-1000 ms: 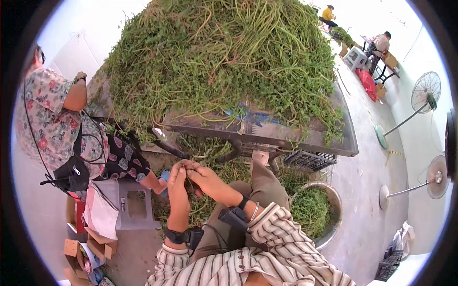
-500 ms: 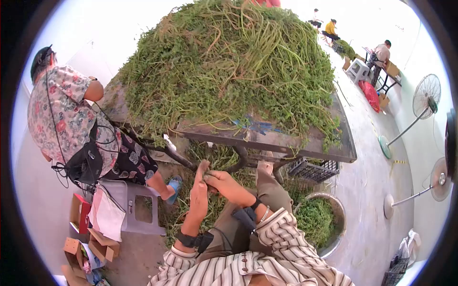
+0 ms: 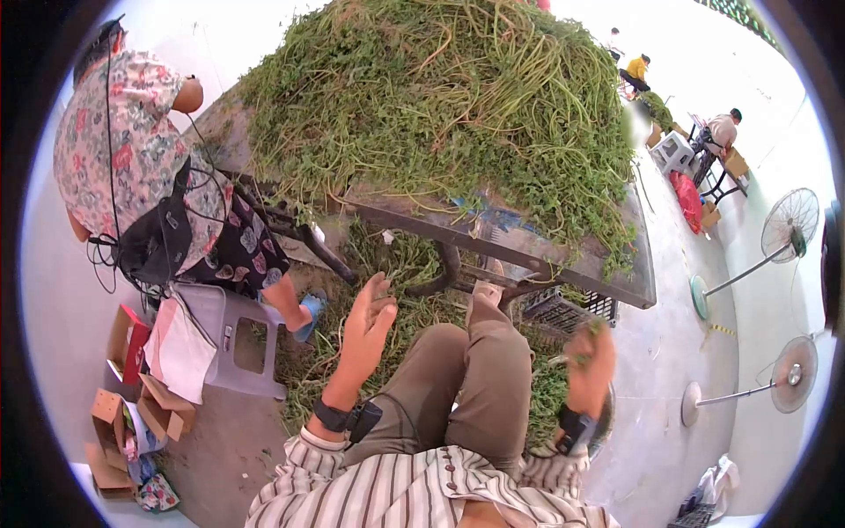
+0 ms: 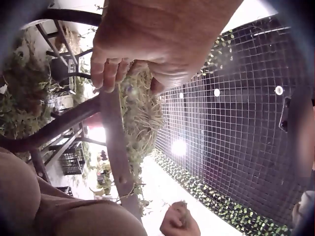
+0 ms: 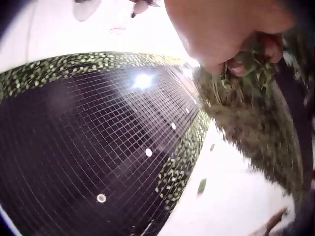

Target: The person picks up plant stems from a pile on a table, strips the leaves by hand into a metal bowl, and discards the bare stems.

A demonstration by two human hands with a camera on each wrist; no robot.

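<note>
In the head view my left hand (image 3: 365,326) is raised over my left knee, its fingers loosely extended, holding nothing. My right hand (image 3: 590,368), blurred, curls around a small bunch of green leaves (image 5: 258,61) that pokes out between the fingers in the right wrist view. That hand hangs over a round basin (image 3: 606,424), whose rim and greens are mostly hidden by the hand and sleeve. Loose leaves (image 5: 202,185) show below it in the right wrist view. Straight ahead, a large heap of leafy stems (image 3: 440,114) covers the table (image 3: 422,220).
Fallen stems (image 3: 317,378) litter the floor around my legs. A black crate (image 3: 563,308) stands under the table's right side. To the left are a person in a floral shirt (image 3: 123,150), a grey stool (image 3: 242,343) and cardboard boxes (image 3: 163,409). Two fans (image 3: 792,374) stand right.
My hands were together in front of my knees and have parted. The right hand has swung right to the basin with the leaves; the left stays near its place, fingers loosened.
</note>
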